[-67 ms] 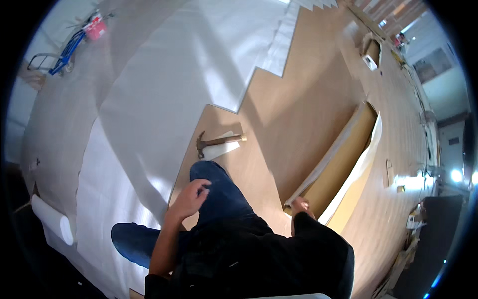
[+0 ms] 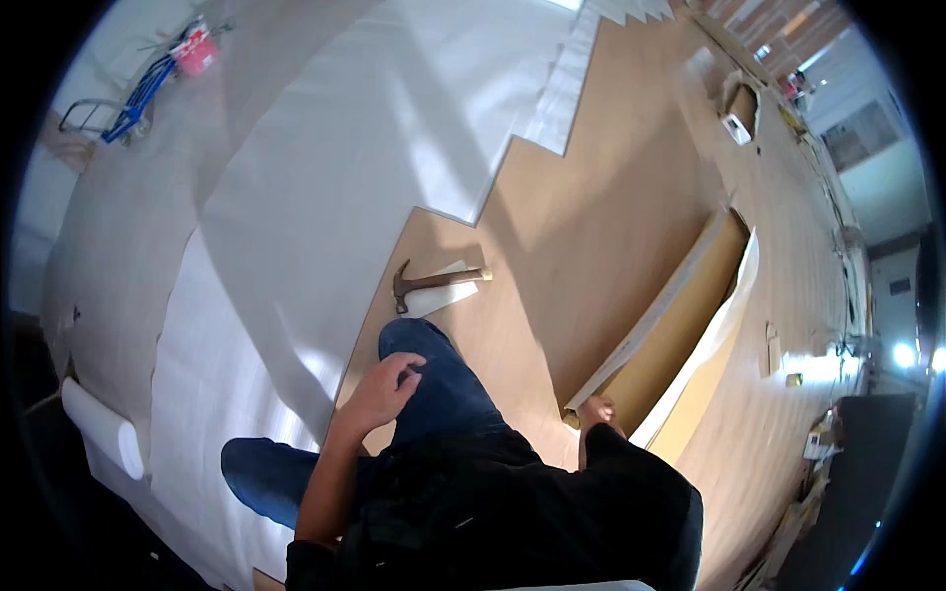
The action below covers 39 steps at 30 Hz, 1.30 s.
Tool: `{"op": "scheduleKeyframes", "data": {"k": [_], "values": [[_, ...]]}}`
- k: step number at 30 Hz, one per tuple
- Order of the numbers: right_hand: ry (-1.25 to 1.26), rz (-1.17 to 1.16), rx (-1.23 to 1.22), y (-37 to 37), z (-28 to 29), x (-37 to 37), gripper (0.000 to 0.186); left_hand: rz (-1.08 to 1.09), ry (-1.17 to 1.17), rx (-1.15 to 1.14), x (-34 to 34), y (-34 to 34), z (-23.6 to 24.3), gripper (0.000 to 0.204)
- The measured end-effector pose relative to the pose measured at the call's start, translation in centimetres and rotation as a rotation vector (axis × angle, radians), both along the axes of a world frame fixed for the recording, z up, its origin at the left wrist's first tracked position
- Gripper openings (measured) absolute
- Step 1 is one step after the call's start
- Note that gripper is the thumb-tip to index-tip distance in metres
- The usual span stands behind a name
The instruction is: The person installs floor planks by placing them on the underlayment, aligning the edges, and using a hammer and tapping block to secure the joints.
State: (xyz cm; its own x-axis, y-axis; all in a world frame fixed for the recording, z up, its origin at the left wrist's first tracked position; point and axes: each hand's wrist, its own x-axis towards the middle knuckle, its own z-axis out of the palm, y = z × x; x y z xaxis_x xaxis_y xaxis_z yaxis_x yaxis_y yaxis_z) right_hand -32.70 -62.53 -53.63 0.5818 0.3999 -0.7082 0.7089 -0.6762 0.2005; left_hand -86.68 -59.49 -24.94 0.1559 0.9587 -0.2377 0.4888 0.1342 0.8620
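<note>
My left hand [image 2: 389, 389] rests at my bent left knee, fingers loosely curved and apart, holding nothing I can see. My right hand [image 2: 598, 414] has curled fingers on the near end of a long, opened cardboard box [image 2: 695, 305] with white flaps; part of the hand is hidden by the box and my sleeve. Beyond my knee a claw hammer [image 2: 439, 279] with a wooden handle lies across a small white piece [image 2: 448, 295] on the wood-look planks [image 2: 532, 256]. The planks' stepped edge borders white underlay sheeting [image 2: 315, 148].
A rolled white sheet [image 2: 101, 428] lies at left. At far left are a blue hand truck [image 2: 136, 108] and a pink bucket [image 2: 194, 54]. Another opened box [image 2: 741, 106] lies far right. A dark panel [image 2: 865, 473] and scraps line the right side.
</note>
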Motion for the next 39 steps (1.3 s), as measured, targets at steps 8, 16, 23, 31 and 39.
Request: {"op": "scheduleKeyframes", "data": {"k": [8, 16, 23, 31, 39], "values": [[0.461, 0.091, 0.059, -6.7, -6.8, 11.3, 0.048, 0.052, 0.104, -0.119, -1.8, -1.1, -0.5, 0.027], [0.290, 0.485, -0.108, -4.2, -8.8, 7.8, 0.041, 0.037, 0.095, -0.099, 0.8, -1.4, -1.1, 0.028], [-0.214, 0.323, -0.056, -2.6, 0.2, 11.1, 0.043, -0.093, 0.069, -0.077, 4.2, 2.6, 0.2, 0.030], [0.534, -0.124, 0.371, 2.4, 14.0, 1.5, 0.032, -0.272, -0.193, -0.240, 8.4, 4.8, -1.5, 0.040], [1.272, 0.020, 0.726, 5.3, 22.9, -16.8, 0.025, 0.312, -0.885, -0.923, 12.5, 6.3, -2.9, 0.073]]}}
